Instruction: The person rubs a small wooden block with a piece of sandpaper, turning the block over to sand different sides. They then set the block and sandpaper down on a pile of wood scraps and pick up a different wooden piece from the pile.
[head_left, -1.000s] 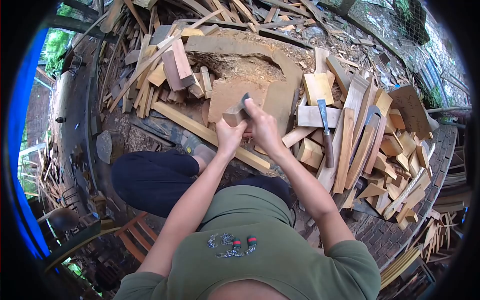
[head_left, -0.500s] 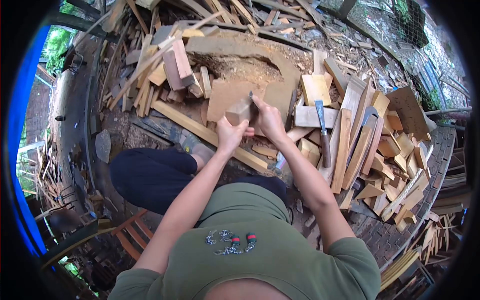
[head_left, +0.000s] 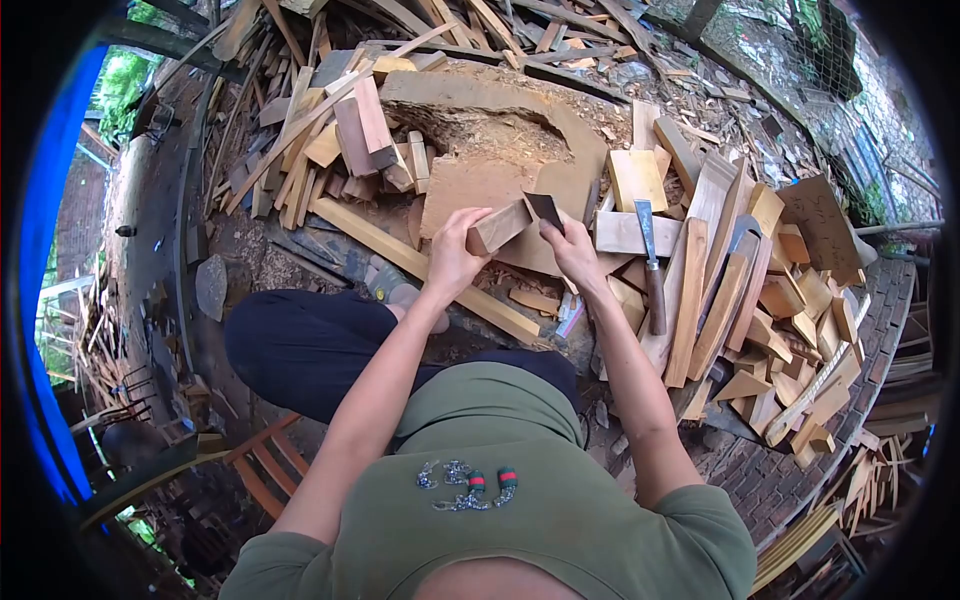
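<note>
My left hand [head_left: 459, 252] is closed around a squared wooden block [head_left: 498, 228], its end face turned toward me. In my right hand [head_left: 573, 250], thumb and fingers pinch a thin, dark, flat piece [head_left: 544, 207] with straight edges; I cannot tell what kind it is. It lies right at the far end of the block. Beneath both hands is a large worn wooden slab [head_left: 470, 190], with a ragged hollow farther back.
Right of my hands, a chisel-like tool with a wooden handle [head_left: 655, 300] lies on wood offcuts [head_left: 790, 340]. More blocks [head_left: 365, 130] are piled at the left, near a long wooden bar [head_left: 420, 268]. A written-on cardboard piece [head_left: 815, 225] stands at far right.
The block has shifted slightly right and shows more of its length. My right hand has moved right and down, bringing the dark flat piece into fuller view.
</note>
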